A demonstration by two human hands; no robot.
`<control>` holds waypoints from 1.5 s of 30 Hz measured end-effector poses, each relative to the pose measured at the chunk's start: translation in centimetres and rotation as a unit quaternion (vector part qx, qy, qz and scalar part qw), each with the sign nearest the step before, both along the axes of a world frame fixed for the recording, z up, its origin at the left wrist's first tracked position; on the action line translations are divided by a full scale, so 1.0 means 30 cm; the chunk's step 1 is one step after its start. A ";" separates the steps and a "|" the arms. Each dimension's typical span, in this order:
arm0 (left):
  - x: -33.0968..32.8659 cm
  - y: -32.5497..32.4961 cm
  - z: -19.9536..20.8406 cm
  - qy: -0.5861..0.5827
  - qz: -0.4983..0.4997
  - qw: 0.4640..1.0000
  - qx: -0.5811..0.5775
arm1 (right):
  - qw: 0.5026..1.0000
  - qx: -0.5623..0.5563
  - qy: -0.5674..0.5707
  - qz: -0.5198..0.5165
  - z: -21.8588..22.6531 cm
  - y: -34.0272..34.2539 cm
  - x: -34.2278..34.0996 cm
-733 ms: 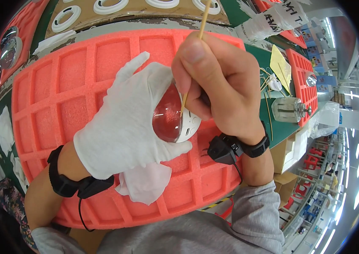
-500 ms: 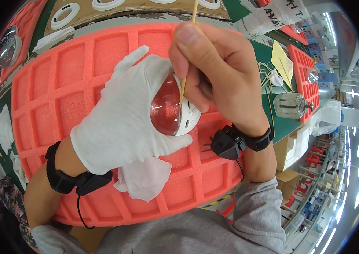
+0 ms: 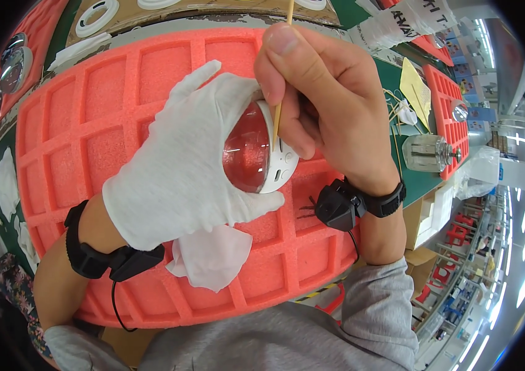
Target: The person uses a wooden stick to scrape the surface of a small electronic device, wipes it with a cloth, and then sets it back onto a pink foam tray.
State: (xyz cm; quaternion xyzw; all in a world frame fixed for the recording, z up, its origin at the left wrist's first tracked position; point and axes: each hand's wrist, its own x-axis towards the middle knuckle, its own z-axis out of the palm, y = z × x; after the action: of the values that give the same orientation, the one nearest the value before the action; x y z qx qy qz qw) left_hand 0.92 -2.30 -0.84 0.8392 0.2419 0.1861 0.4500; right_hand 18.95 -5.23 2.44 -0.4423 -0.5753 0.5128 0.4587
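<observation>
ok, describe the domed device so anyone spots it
Find the big central red foam tray, then the gloved left hand over it. That hand holds the device. Its glossy, red-looking dome sets it apart from the thin stick and white cloth.

Bright, even white light fills the view, with overexposed ceiling tube lights along the right side and small glints on the glossy red dome and glass jar. Fisheye distortion bows the coral foam tray, black vignetting swallows the corners, and distant right-hand detail looks soft.
</observation>
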 end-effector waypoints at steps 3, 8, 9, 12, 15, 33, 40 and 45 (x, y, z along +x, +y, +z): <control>-0.006 0.002 -0.007 -0.015 0.001 1.000 0.028 | 1.000 0.011 -0.002 -0.003 -0.004 0.002 -0.006; -0.009 0.004 -0.021 -0.033 -0.001 0.999 0.000 | 0.998 0.063 -0.024 -0.020 -0.016 -0.001 -0.013; -0.010 0.002 -0.025 -0.043 -0.001 0.999 -0.017 | 0.997 0.072 -0.033 -0.019 -0.016 -0.003 -0.012; -0.013 0.001 -0.028 -0.047 -0.004 0.999 -0.020 | 0.994 0.100 -0.049 -0.013 -0.027 -0.001 -0.003; -0.015 0.005 -0.017 -0.037 -0.008 0.999 0.009 | 0.988 0.140 -0.064 -0.005 -0.035 0.000 0.003; -0.013 0.002 -0.004 -0.024 -0.015 0.999 -0.027 | 0.981 0.180 -0.077 -0.004 -0.042 -0.013 0.000; -0.018 0.000 -0.023 -0.041 0.004 0.999 -0.016 | 0.985 0.165 -0.039 0.000 -0.047 -0.011 -0.007; -0.016 0.003 -0.017 -0.054 0.001 0.998 -0.034 | 0.980 0.190 -0.063 -0.016 -0.045 -0.015 -0.005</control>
State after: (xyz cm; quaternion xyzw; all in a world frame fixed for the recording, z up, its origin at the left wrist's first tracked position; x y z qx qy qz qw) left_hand 0.43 -2.20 -1.36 0.8122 0.2244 0.2231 0.4901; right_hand 18.81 -5.68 1.10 -0.3877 -0.6826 0.3583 0.5054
